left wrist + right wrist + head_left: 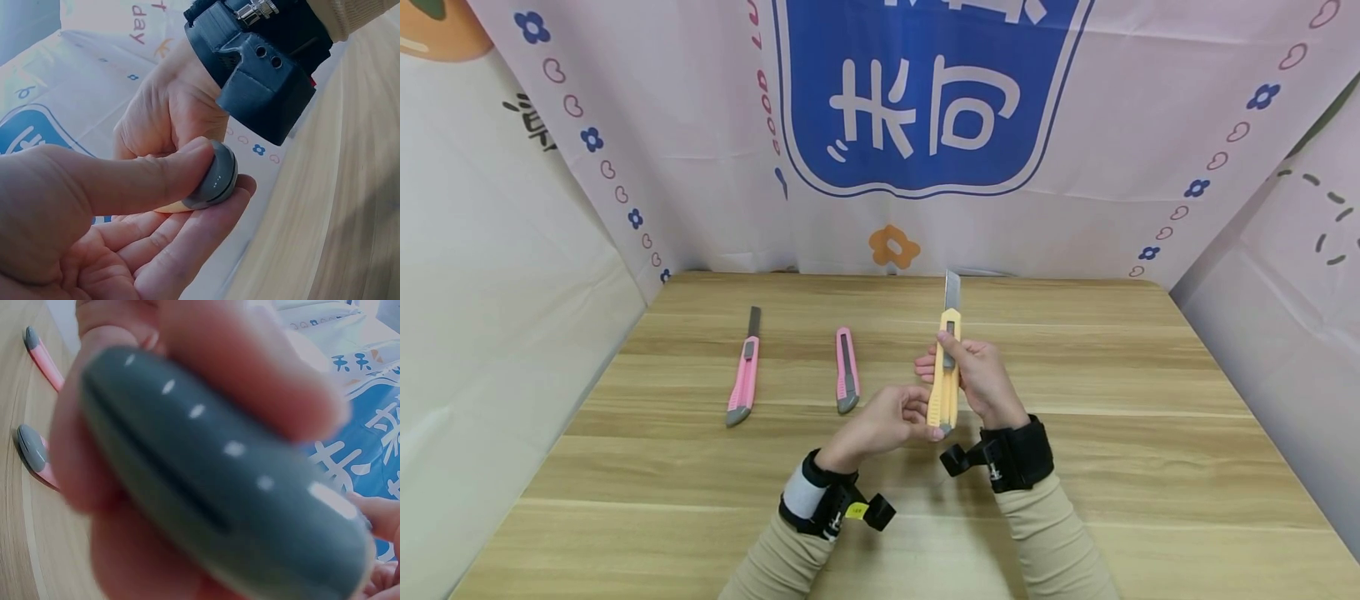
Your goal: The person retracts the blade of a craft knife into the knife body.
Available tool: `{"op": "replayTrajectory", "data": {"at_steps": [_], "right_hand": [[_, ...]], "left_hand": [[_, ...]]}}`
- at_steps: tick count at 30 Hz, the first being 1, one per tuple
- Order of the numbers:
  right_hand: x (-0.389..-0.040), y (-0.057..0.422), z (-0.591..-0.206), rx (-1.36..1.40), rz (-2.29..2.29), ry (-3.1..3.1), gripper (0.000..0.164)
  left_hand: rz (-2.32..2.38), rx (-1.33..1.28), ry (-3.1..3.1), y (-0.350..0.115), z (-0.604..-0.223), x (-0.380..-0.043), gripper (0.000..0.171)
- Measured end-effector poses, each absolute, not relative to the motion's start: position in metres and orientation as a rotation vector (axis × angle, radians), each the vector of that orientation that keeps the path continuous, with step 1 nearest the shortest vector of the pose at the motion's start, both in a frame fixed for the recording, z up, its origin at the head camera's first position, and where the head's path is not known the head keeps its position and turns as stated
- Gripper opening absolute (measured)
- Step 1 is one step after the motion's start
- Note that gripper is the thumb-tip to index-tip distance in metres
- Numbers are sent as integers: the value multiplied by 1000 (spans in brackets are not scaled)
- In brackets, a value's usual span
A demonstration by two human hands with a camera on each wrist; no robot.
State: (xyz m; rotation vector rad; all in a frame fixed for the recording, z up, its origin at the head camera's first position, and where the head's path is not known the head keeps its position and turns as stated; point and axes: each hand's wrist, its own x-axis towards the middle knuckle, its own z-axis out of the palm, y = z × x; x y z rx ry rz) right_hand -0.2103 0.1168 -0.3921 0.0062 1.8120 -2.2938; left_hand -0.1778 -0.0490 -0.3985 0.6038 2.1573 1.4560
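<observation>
A yellow utility knife (945,392) is held up over the wooden table, its blade (952,292) out of the top end. My right hand (988,379) grips it around the middle, thumb on the grey slider. With my left hand (880,425) I pinch its grey end cap (215,178) between thumb and fingers. That cap (212,462) fills much of the right wrist view, blurred. To the left lie two pink utility knives: one (745,375) with its blade extended, the other (847,367) with no blade sticking out.
The wooden table (1112,483) carries the pink knives left of my hands. Behind it hangs a printed cloth (715,208) with a blue sign, and pale cloth walls stand at both sides. Both wrists wear black camera straps (1018,454).
</observation>
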Motion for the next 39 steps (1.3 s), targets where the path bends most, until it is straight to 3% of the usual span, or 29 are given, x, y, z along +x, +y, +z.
{"op": "replayTrajectory", "data": {"at_steps": [5, 12, 20, 30, 39], "right_hand": [[-211, 116, -392, 26, -2305, 1802, 34], [-211, 115, -393, 77, -2276, 1803, 57], [-210, 113, -393, 171, -2208, 1862, 68], [-210, 111, -393, 137, -2213, 1930, 55], [-210, 112, -394, 122, -2202, 1939, 59]], "left_hand": [[1458, 548, 2157, -48, -401, -180, 33], [1473, 509, 2166, -47, -400, -179, 35], [1478, 481, 2180, -47, -399, -177, 38], [1469, 529, 2183, -48, -400, -179, 36], [1477, 529, 2187, -47, -399, -178, 33]]}}
